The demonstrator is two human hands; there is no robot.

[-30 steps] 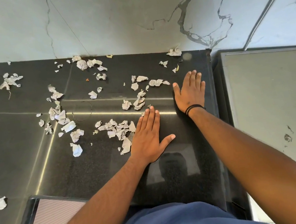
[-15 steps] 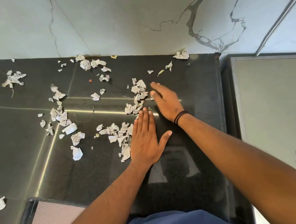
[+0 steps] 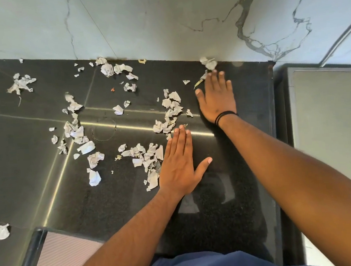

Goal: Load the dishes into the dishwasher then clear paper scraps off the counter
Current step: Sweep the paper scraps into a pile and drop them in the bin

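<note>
Crumpled, torn white paper scraps (image 3: pixel 169 114) all over the glossy speckled black counter (image 3: pixel 231 213), thickest just left of both hands. Left hand (image 3: pixel 178 164) flat, fingers together, against one heap; right hand (image 3: pixel 217 98) flat, fingers slightly spread, near the marble-veined wall (image 3: pixel 159 16).

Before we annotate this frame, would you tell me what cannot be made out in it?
Head view:
- Dishwasher and dishes: nowhere in frame.
- Left hand hides any paper scraps beneath its palm.
- Right hand: fingertips blurred; contact with the scrap by the wall unclear.
- Print on scraps: too small.
- Counter: cut off at the left edge.
</note>
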